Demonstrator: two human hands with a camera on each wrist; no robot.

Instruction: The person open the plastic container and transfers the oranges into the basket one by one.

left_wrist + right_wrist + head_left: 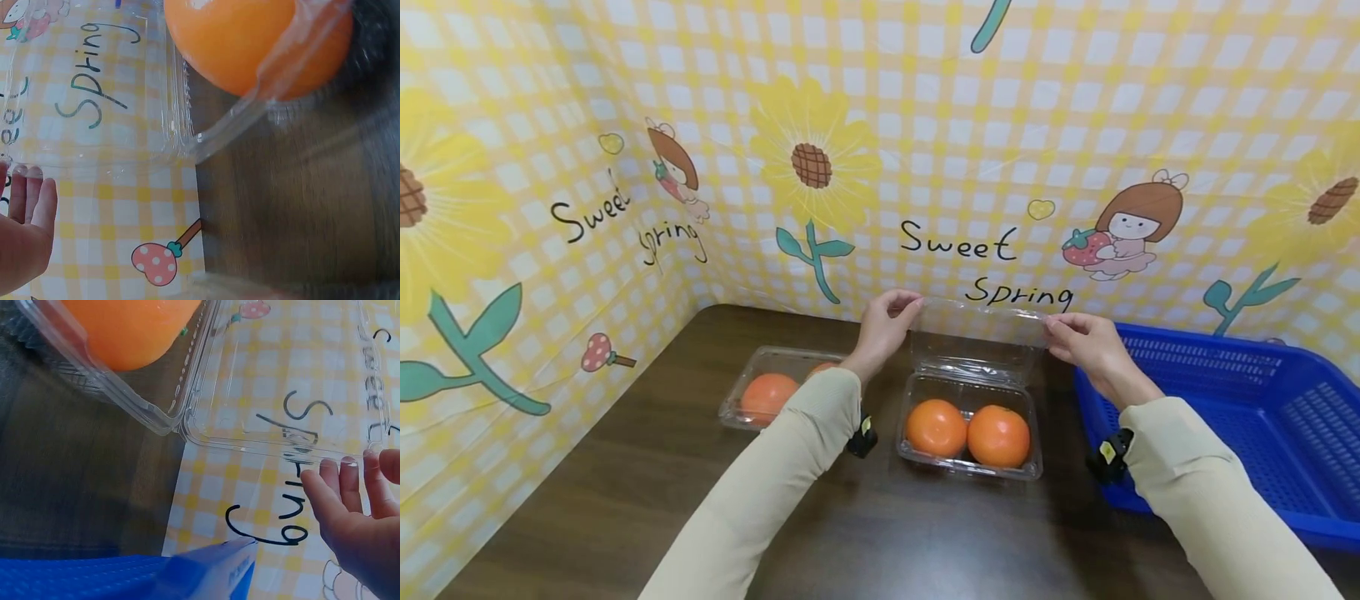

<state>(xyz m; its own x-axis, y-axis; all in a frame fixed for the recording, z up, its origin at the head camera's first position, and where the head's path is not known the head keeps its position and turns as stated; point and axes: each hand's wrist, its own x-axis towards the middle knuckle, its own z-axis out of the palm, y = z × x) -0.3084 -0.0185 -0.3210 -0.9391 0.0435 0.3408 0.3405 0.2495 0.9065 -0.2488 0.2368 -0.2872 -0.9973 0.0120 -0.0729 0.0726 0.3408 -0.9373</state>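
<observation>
A clear plastic clamshell box [970, 477] stands on the table with its hinged lid [977, 329] raised at the back. Two oranges [936, 427] sit side by side in its base. At the lid's upper left corner, my left hand [883, 329] pinches the edge between thumb and fingers. The upper right corner is pinched by my right hand [1093, 350]. In the right wrist view, the fingertips [350, 469] meet the lid's rim. The left wrist view shows the left hand [28, 231] at the lid's edge, its thumb mostly out of frame.
Left of the open box, a second clear box [741, 412] holds oranges, partly hidden by my left forearm. A blue plastic basket [1210, 417] stands at the right, beside my right arm. A checked cloth [940, 167] hangs behind the dark wooden table [842, 533].
</observation>
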